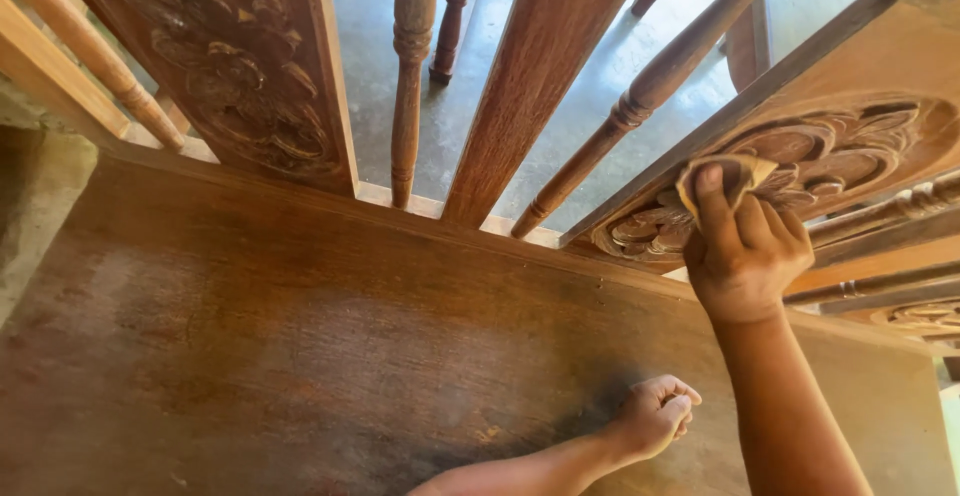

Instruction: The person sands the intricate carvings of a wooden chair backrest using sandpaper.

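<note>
- My right hand (745, 246) reaches up from the wooden seat panel (280, 336), forearm stretched almost straight, wrist slightly bent back.
- Its fingers are curled tight around a folded piece of sandpaper (728, 178), thumb up along the paper's near edge, pressing it against the carved floral panel (830, 161) that rises just above the seat panel's far edge.
- My left hand (657, 414) rests on the seat panel, below and a little left of the right wrist, closed into a loose fist with the knuckles up; I cannot tell whether anything is inside it.
- Its forearm lies low across the seat panel, coming in from the near edge.
- Turned spindles (405, 86) and a second carved panel (230, 56) stand along the seat panel's far edge, left of the sandpaper.
</note>
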